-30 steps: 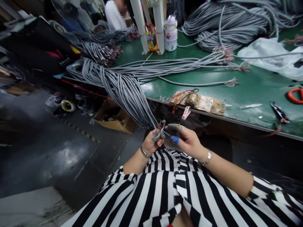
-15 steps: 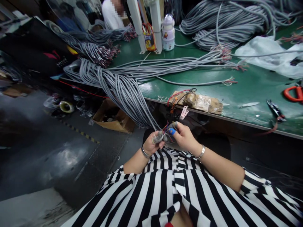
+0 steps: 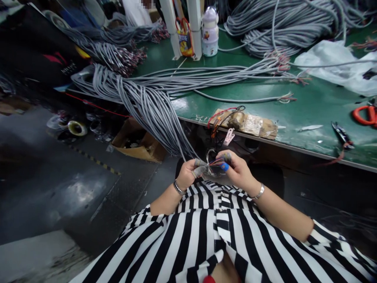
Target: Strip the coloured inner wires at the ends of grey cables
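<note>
My left hand (image 3: 190,173) is closed around the end of a grey cable, its thumb and finger wrapped in grey tape. Thin coloured wires (image 3: 216,162) fan out of that cable end, with pale strands curling around them. My right hand (image 3: 237,171) pinches the far ends of the wires; blue tape covers one fingertip and grey tape another. A thick bundle of grey cables (image 3: 153,114) drapes off the table edge down to my left hand.
On the green table (image 3: 250,92) lie more grey cables, a wooden block (image 3: 250,124), wire cutters (image 3: 341,134), red-handled scissors (image 3: 365,116) and a plastic bag (image 3: 326,65). A bottle (image 3: 210,33) stands at the back. Below sits a cardboard box (image 3: 138,141); a person is partly visible behind.
My right hand has moved slightly right, away from my left, and the coloured wires now stretch straight between them. Pale strands now curl outward. The view has shifted a little.
</note>
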The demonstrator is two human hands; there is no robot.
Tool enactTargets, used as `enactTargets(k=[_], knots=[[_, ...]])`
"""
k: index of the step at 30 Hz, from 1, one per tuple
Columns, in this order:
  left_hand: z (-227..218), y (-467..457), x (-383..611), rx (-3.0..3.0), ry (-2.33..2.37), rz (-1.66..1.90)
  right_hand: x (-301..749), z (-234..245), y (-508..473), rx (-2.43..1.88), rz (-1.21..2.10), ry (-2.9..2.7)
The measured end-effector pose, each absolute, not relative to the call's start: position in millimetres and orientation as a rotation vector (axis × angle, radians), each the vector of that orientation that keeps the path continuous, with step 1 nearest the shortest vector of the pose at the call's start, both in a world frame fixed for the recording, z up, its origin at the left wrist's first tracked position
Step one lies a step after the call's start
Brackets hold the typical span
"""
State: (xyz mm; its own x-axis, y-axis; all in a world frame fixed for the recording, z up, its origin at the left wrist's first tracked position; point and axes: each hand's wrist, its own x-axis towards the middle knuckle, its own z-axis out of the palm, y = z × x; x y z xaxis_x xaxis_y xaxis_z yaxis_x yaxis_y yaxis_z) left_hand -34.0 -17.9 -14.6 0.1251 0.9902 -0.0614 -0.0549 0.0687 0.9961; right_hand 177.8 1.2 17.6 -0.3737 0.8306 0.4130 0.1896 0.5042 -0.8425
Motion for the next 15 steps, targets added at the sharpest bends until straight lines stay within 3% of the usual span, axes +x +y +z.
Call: enactTargets(k=[7,15], knots=[[-10.2,-17.1,-38.2,1.743,1.233,1.166,187.1,17.3,-2.8,-0.831,1.039,-1.857],[-14.8,-19.0,-37.4,1.975,1.363,1.124,187.7,20.5,1.8,-0.774,0.846,-1.998]])
